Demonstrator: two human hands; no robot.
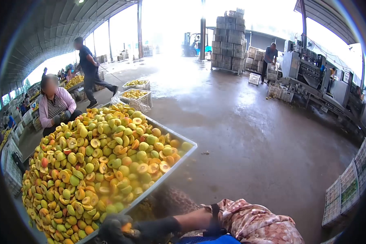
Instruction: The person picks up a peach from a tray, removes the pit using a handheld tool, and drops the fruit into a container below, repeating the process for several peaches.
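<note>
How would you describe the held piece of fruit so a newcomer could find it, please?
Start at the big grey tray heaped with halved yellow-green fruit, and follow its near edge to the picture's bottom. There a dark-gloved right hand grips one small orange fruit piece, the only one off the heap.

Over on the left, a person in a pink jacket (55,106) sat low while another (88,67) strode past two fruit crates (135,95). Far back stood a forklift (191,44) and stacked grey crates (230,38); a worker (269,59) bent near the machine (313,75), and the floor (240,134) gleamed wet.
</note>
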